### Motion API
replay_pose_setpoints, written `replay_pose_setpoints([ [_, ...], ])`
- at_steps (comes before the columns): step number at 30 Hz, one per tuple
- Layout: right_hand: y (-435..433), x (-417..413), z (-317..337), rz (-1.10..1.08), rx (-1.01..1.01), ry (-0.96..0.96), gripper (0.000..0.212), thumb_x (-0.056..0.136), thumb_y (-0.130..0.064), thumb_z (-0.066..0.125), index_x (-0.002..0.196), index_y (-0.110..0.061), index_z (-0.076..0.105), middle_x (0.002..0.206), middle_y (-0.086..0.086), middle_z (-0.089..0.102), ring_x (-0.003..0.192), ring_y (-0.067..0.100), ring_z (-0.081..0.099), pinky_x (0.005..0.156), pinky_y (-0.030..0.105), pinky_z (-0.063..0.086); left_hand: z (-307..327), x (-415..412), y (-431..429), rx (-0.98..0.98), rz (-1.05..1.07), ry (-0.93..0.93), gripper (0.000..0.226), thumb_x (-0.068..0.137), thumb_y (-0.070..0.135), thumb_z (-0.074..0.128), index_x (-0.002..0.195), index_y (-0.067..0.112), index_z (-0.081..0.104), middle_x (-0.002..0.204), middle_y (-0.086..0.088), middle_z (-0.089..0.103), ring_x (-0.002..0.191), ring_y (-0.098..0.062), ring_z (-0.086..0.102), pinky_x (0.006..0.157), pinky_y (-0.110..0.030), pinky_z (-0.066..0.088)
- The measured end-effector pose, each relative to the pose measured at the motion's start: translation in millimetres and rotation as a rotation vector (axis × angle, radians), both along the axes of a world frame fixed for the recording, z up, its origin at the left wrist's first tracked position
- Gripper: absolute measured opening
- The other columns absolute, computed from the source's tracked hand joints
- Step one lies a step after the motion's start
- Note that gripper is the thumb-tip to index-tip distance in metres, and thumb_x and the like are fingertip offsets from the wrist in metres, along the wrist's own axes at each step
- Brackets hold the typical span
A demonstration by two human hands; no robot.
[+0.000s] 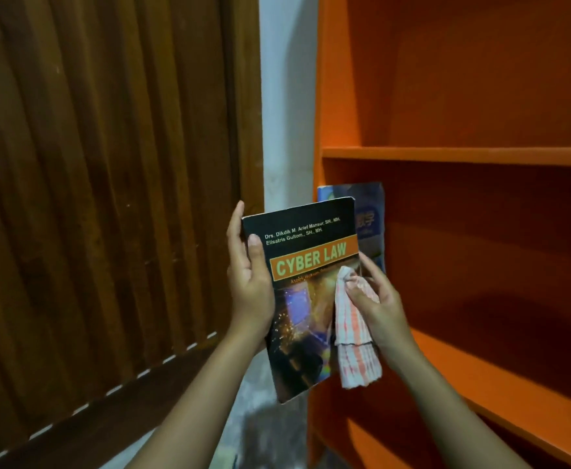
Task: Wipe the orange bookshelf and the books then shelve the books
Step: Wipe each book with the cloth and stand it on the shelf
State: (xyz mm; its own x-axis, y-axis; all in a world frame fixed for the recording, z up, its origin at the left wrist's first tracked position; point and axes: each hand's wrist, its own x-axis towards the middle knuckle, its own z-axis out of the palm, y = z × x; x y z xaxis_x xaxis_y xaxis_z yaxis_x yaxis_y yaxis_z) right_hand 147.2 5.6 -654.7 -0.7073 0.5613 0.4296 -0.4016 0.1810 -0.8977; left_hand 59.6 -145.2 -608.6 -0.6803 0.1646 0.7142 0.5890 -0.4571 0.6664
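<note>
The left hand (248,289) grips the Cyber Law book (304,299) by its left edge before the orange bookshelf (480,155)'s left upright — right hand (382,306) pinching a striped cloth (353,336) against the cover. Wiping looks under way; next, likely stand it beside the blue book (372,218) behind.

The scene is viewed from head height, aimed forward and slightly down, close to the orange bookshelf (446,155), which is framed at right.
</note>
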Motion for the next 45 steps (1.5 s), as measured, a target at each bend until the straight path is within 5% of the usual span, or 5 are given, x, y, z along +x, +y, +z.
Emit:
replay_pose_setpoints([
  [8, 87.5, -4.8, -5.9, -0.202, -0.001, 0.051, 0.048, 0.09, 0.001, 0.054, 0.131, -0.022, 0.044, 0.086, 0.002, 0.065, 0.056, 0.003, 0.065, 0.049, 0.016, 0.051, -3.0, -14.1, 102.1, -0.187, -0.054, 0.114, 0.049, 0.099, 0.024, 0.033, 0.133, 0.051, 0.009, 0.143, 0.006, 0.032, 0.118, 0.007, 0.047, 0.088, -0.019, 0.051],
  [11, 107.8, -15.9, -20.8, -0.24, -0.069, 0.07, 0.047, 0.088, 0.003, 0.054, 0.129, -0.019, 0.046, 0.095, 0.003, 0.064, 0.061, -0.002, 0.065, 0.051, 0.013, 0.051, -9.1, -22.0, 125.5, -0.28, 0.046, 0.181, 0.066, 0.097, 0.035, 0.041, 0.14, 0.051, -0.005, 0.158, 0.004, 0.006, 0.145, -0.014, 0.011, 0.115, -0.043, 0.027],
  [18, 139.2, -61.9, -28.4, -0.197, -0.175, 0.224, 0.05, 0.078, -0.018, 0.072, 0.123, -0.025, 0.05, 0.128, 0.011, 0.057, 0.094, 0.001, 0.064, 0.083, 0.022, 0.052, -14.4, -46.0, 159.5, -0.357, 0.279, 0.324, 0.077, 0.093, 0.026, 0.05, 0.141, 0.038, -0.01, 0.146, 0.014, -0.03, 0.13, 0.008, -0.034, 0.1, -0.012, -0.027],
  [23, 149.0, -88.9, -33.0, -0.243, -0.133, 0.234, 0.05, 0.083, -0.007, 0.063, 0.125, -0.026, 0.045, 0.132, 0.009, 0.053, 0.116, 0.017, 0.055, 0.087, 0.02, 0.05, -12.4, -52.5, 162.2, -0.353, 0.275, 0.319, 0.078, 0.092, 0.015, 0.056, 0.143, 0.03, -0.002, 0.151, 0.007, -0.021, 0.118, 0.032, -0.02, 0.095, 0.01, 0.004],
  [45, 139.0, -80.9, -41.4, -0.463, 0.015, -0.054, 0.04, 0.089, -0.008, 0.06, 0.125, -0.026, 0.055, 0.137, 0.013, 0.038, 0.125, 0.025, 0.044, 0.105, 0.043, 0.04, -15.1, -54.7, 148.5, -0.394, 0.231, 0.239, 0.079, 0.092, 0.013, 0.056, 0.14, 0.042, 0.001, 0.146, -0.003, 0.017, 0.122, 0.0, 0.027, 0.076, 0.013, 0.027],
])
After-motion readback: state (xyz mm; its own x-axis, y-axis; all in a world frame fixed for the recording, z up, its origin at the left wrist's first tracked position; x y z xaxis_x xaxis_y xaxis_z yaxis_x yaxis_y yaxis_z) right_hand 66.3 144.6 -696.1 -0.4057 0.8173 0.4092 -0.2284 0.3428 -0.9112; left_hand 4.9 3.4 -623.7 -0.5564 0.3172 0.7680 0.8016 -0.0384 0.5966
